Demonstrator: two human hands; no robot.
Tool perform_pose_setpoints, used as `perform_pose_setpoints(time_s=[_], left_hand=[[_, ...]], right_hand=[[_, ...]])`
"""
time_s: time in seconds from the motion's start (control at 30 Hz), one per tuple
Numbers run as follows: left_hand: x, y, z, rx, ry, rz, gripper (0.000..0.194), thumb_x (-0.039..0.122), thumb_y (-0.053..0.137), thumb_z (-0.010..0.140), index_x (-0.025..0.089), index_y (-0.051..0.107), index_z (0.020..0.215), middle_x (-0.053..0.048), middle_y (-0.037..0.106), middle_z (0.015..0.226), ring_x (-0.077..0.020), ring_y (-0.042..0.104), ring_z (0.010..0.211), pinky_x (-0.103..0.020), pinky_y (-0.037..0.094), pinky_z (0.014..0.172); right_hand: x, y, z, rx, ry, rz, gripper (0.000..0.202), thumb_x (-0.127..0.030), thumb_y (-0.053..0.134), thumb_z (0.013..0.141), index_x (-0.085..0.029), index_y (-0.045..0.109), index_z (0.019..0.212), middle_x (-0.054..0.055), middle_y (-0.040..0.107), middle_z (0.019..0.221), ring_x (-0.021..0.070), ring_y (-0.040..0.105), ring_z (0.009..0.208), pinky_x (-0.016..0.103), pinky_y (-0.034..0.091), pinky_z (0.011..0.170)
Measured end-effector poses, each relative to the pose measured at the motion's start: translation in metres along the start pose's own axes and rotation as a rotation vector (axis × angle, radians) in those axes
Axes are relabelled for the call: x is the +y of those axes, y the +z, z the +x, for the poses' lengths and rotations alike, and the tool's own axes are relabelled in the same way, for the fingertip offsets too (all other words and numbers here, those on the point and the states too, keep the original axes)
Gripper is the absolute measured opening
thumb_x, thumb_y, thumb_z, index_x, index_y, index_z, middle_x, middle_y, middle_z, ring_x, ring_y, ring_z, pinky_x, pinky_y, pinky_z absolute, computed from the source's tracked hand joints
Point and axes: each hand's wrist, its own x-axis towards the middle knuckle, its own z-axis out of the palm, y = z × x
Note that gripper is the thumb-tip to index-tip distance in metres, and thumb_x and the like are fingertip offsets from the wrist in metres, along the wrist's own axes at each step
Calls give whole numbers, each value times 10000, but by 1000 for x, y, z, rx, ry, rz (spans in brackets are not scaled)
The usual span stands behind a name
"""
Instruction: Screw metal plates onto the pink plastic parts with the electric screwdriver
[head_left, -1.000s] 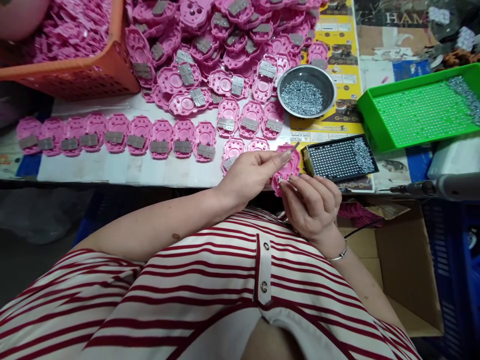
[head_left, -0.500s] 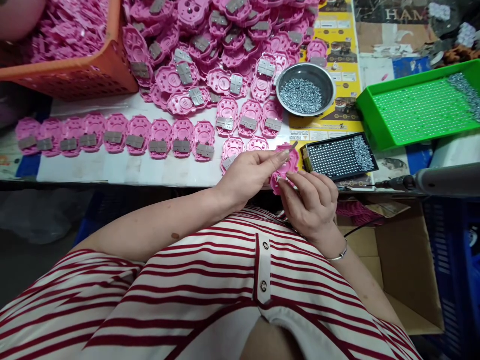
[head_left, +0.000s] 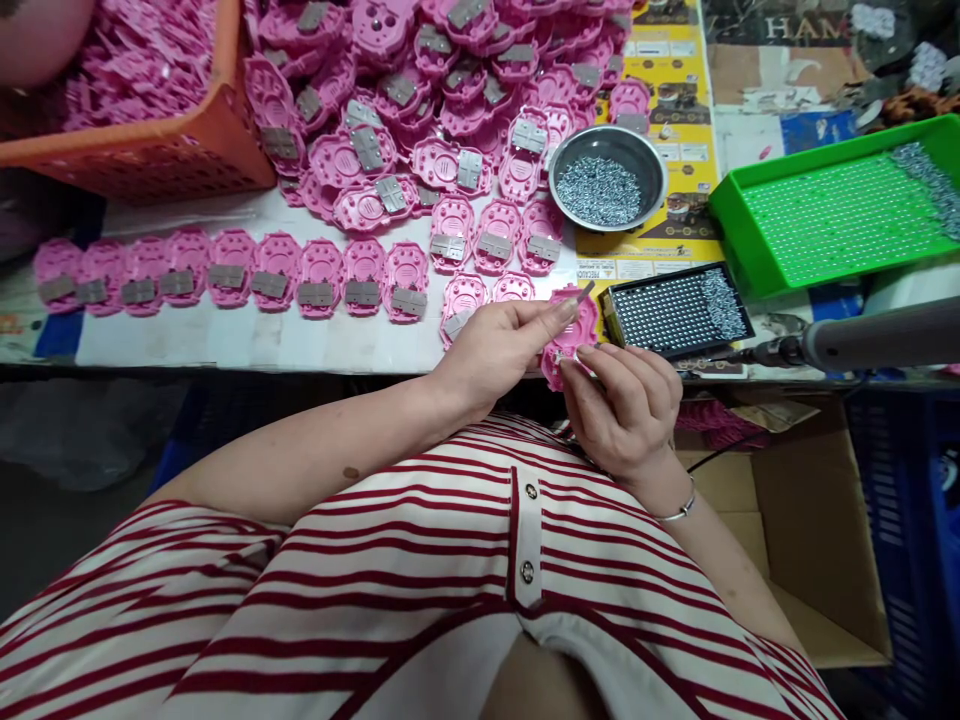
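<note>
A pink plastic casing [head_left: 581, 330] lies at the table's front edge, between my two hands and partly covered by them. My left hand [head_left: 491, 350] is closed, with a thin grey metal strip [head_left: 586, 291] jutting out beyond its thumb and forefinger over the casing. At the casing's near end, the fingers of my right hand [head_left: 626, 405] are pinched together against it. Whatever small part they grip is hidden. Left of the casing, several similar pink casings [head_left: 497, 235] with grey metal plates stand in short rows.
An orange basket [head_left: 150, 130] of pink parts stands back left, beside piled casings [head_left: 450, 80]. A longer row of casings [head_left: 320, 262] runs left. Rightward are a metal bowl [head_left: 559, 190] of screws, a black perforated tray [head_left: 652, 310], a green tray [head_left: 802, 275] and a power screwdriver [head_left: 885, 338].
The power screwdriver has shifted a little to the left. My right fingers have moved very slightly on the casing; my left hand keeps its grip. The view has shifted slightly.
</note>
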Motion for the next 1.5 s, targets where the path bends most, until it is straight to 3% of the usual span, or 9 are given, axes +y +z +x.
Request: perform_pose_setpoints(time_s=[0.37,0.77,1.23,1.5], left_hand=[[0,-1,-1,-13,9,4,354,446,749,819,130,661,686,14,576,653,-75,510,594,-198,484,578],[1,0,-3,-24,32,52,499,609,792,695,140,633,630,21,554,621,-74,464,576,-205,416,552],[4,0,-4,0,12,57,493,605,810,667,142,642,643,29,554,642,-76,483,604,-220,463,622],[3,0,-3,0,34,56,477,592,793,703,143,642,640,22,583,688,-75,511,639,-223,480,693]], right_hand=[[0,0,-1,54,-32,-54,303,-194,799,721,-233,669,991,2,726,885,156,616,926,308,521,918],[-2,3,-1,30,7,-49,357,-193,805,717,-203,649,1038,22,725,904,167,611,963,324,501,949],[-2,4,-2,11,13,-72,215,-211,725,789,-268,680,991,-3,735,941,154,610,972,316,486,948],[-7,7,-9,-17,59,-25,338,-212,691,823,-303,651,1146,-7,754,1029,164,619,1065,361,447,992]])
